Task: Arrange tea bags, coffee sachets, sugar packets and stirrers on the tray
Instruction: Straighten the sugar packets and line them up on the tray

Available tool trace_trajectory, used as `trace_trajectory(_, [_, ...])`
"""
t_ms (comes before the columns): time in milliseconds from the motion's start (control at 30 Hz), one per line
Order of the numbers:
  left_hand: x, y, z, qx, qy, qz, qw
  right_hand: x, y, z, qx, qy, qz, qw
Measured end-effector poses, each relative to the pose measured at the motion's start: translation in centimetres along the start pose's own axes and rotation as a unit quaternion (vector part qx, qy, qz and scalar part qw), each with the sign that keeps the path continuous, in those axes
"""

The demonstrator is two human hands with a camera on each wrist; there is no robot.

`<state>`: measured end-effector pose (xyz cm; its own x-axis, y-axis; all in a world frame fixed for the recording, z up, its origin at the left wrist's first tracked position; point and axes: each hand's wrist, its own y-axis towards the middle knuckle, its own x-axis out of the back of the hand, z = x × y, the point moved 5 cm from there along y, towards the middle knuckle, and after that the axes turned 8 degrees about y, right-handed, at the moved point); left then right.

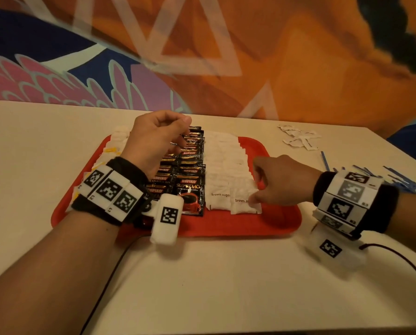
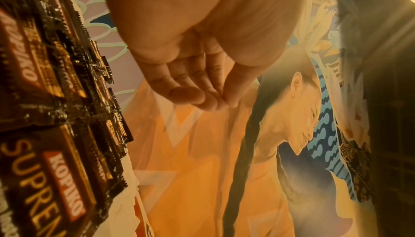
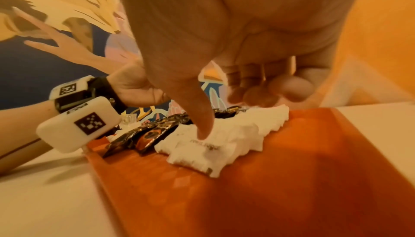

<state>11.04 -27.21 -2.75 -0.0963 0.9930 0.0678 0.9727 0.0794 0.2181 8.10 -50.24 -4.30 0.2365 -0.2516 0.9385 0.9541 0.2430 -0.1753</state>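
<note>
A red tray (image 1: pixel 282 221) holds white tea bags (image 1: pixel 119 139) at its left, two columns of dark coffee sachets (image 1: pixel 190 187) in the middle and two columns of white sugar packets (image 1: pixel 226 170) on the right. My left hand (image 1: pixel 181 132) hovers over the far coffee sachets (image 2: pixel 44 98). In the left wrist view its thumb meets the curled fingertips (image 2: pixel 202 98) with nothing between them. My right hand (image 1: pixel 255 187) is at the near right sugar packets (image 3: pixel 235 134). Its thumb tip presses the front packet, and its fingers (image 3: pixel 258 97) hang loosely curled above the row.
Loose sugar packets (image 1: pixel 298 139) lie on the cream table behind the tray's right corner. Blue stirrers (image 1: pixel 371 172) lie on the table to the right, behind my right wrist. A black cable (image 1: pixel 110 274) runs along the table in front. A painted wall stands behind the table.
</note>
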Motion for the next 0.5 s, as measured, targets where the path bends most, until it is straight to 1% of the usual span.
trace_trajectory(67, [0.0, 0.0, 0.0, -0.001, 0.003, 0.000, 1.000, 0.2, -0.2, 1.1, 0.054, 0.001, -0.007, 0.999])
trace_trajectory(133, [0.0, 0.0, 0.0, 0.000, 0.010, 0.000, 1.000, -0.3, -0.1, 2.1, 0.096, -0.006, 0.013, 0.995])
trace_trajectory(167, [0.0, 0.0, 0.0, -0.002, 0.013, 0.001, 1.000, -0.7, 0.0, 2.4, 0.104, -0.009, 0.027, 0.994])
trace_trajectory(267, [0.0, 0.0, 0.0, -0.001, 0.018, 0.001, 1.000, -1.7, 0.4, 2.6, 0.108, -0.030, 0.053, 0.992])
trace_trajectory(500, [-0.1, -0.1, -0.3, -0.001, 0.017, 0.017, 1.000, -0.8, 0.5, 2.3, 0.116, -0.037, 0.059, 0.991])
